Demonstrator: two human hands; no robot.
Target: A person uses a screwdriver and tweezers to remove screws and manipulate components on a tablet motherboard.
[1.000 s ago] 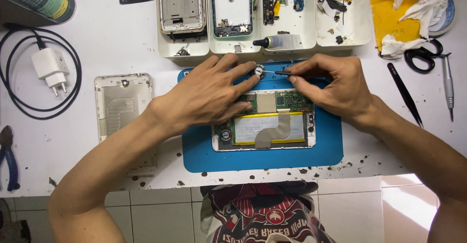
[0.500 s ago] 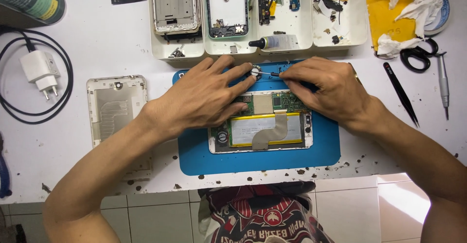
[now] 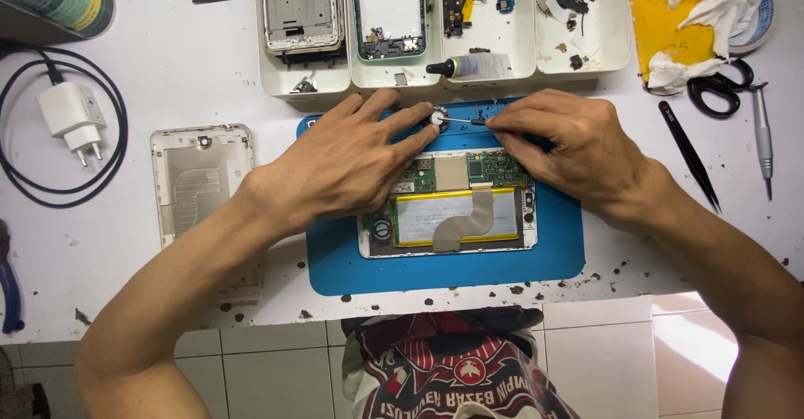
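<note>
A small round silver part sits pinned under the fingertips of the left hand, whose fingers lie spread and flat, gripping nothing; just to its right, the dark tip of a thin tool touches the part's edge, the tool pinched in the closed fingers of the right hand; both fingertips meet above the top edge of an opened tablet, its green circuit board directly below the fingers and its silver battery lower still; the tablet lies on a blue work mat, partly covered by the left palm. Beyond the fingers, at the far edge of the mat, a small glue bottle rests in a white parts tray holding stripped phone frames and loose components. Left of the left hand lies a pale back cover, with a white charger and its black cable farther out; right of the right hand lie black tweezers, scissors and a slim screwdriver.
</note>
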